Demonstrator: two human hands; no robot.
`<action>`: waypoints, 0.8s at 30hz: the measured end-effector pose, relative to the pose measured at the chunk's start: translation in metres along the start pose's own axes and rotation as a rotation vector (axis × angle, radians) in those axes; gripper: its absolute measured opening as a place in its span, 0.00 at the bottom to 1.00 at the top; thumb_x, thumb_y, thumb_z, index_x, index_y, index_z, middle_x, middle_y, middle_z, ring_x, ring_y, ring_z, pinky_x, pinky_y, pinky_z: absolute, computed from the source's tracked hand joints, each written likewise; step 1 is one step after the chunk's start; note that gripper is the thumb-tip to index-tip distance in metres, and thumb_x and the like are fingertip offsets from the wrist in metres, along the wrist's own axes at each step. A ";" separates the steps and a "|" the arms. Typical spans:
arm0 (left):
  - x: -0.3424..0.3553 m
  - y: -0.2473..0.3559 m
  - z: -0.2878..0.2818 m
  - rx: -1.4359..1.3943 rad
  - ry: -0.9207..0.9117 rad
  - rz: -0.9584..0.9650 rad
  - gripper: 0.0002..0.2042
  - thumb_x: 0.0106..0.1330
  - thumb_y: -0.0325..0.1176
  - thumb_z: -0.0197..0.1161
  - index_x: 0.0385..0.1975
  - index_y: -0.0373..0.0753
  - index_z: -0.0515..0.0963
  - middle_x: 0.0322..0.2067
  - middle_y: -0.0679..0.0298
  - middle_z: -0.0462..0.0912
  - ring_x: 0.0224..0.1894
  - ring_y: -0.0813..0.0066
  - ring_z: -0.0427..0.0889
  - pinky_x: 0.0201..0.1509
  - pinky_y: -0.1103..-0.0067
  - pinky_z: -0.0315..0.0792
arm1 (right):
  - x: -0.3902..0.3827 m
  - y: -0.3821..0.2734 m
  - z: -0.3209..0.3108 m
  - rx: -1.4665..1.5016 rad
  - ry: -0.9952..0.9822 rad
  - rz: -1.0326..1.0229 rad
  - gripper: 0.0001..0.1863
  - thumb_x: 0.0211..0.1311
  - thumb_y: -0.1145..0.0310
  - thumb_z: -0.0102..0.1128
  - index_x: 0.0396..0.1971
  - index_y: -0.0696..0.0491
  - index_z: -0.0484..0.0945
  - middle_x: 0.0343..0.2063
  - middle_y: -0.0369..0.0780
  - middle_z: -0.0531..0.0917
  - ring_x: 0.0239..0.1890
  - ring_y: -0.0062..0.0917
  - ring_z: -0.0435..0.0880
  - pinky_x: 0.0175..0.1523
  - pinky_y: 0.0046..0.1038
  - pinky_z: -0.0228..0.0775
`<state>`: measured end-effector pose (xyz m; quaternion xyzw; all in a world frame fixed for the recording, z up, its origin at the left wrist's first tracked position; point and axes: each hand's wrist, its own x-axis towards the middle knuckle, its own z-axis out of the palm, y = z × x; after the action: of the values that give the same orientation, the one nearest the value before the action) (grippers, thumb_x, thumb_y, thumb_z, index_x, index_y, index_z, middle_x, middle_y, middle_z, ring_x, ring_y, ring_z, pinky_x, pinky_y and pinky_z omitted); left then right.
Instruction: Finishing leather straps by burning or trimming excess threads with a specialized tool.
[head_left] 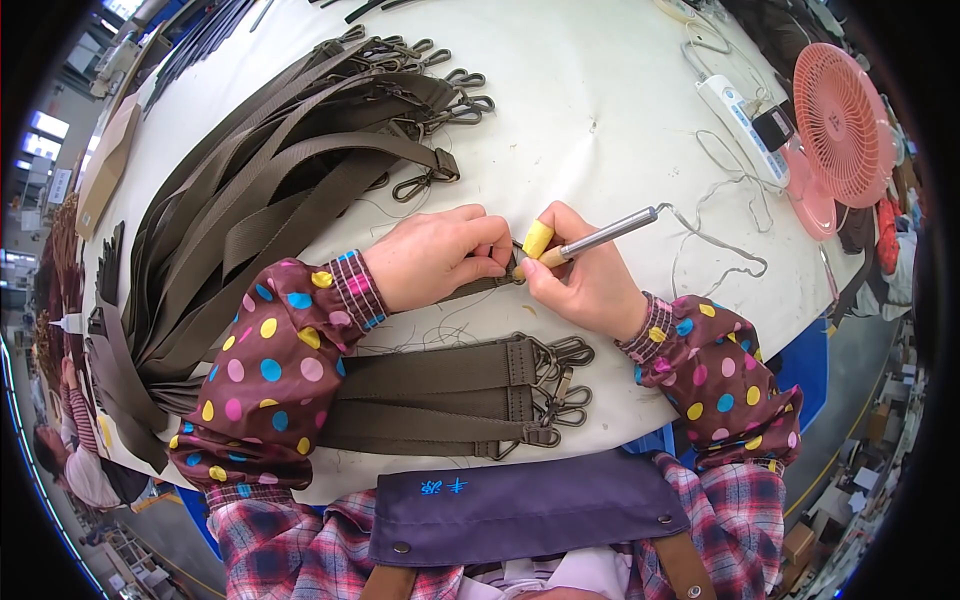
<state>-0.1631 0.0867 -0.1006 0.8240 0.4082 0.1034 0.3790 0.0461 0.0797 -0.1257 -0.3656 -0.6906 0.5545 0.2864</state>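
Observation:
My left hand [440, 258] pinches the end of a dark olive webbing strap [475, 286] at the middle of the table. Just right of it, my right hand [582, 280] grips a pen-like tool [610, 232] with a metal shaft, a wooden part and a grey cord; its tip meets the work at the fingertips, where detail is partly hidden. A yellow cover [539, 236] is on my right index finger. Several straps with dark metal snap hooks [410, 188] are piled at the upper left. More folded straps [430, 380] with hooks and loose threads lie below my hands.
A white power strip [735, 125] with a black plug and cords lies at the upper right beside a pink fan [835, 125]. A cardboard piece [108, 170] stands at the table's [610, 120] left edge. Another person [75, 460] is at the far left. A blue bin [805, 370] sits below the right edge.

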 end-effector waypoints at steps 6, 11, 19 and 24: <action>-0.001 -0.004 0.003 0.004 0.051 0.025 0.04 0.60 0.29 0.60 0.32 0.41 0.71 0.28 0.63 0.72 0.31 0.68 0.74 0.35 0.75 0.69 | 0.000 -0.002 0.001 -0.019 -0.001 -0.010 0.08 0.56 0.76 0.55 0.30 0.55 0.64 0.20 0.31 0.72 0.23 0.08 0.69 0.27 0.13 0.60; 0.000 0.000 0.004 -0.149 0.084 -0.113 0.04 0.65 0.29 0.56 0.34 0.40 0.69 0.21 0.68 0.71 0.20 0.81 0.72 0.24 0.81 0.69 | 0.003 0.010 0.003 0.066 0.130 -0.129 0.09 0.55 0.74 0.58 0.30 0.55 0.66 0.17 0.32 0.72 0.17 0.11 0.67 0.23 0.17 0.59; -0.002 0.003 0.002 -0.407 0.111 -0.342 0.05 0.67 0.30 0.53 0.33 0.37 0.66 0.20 0.67 0.71 0.17 0.83 0.71 0.19 0.83 0.67 | 0.014 0.009 0.007 0.040 0.161 -0.125 0.09 0.57 0.73 0.58 0.31 0.55 0.66 0.17 0.32 0.71 0.18 0.11 0.66 0.23 0.17 0.58; -0.003 0.005 0.002 -0.398 0.114 -0.334 0.05 0.67 0.30 0.54 0.34 0.37 0.66 0.19 0.67 0.71 0.17 0.83 0.71 0.19 0.83 0.68 | 0.014 0.009 0.008 0.025 0.152 -0.119 0.09 0.57 0.73 0.59 0.31 0.55 0.66 0.17 0.32 0.71 0.18 0.11 0.66 0.23 0.18 0.59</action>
<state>-0.1612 0.0821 -0.0981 0.6473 0.5310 0.1639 0.5218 0.0336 0.0883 -0.1362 -0.3614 -0.6802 0.5157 0.3751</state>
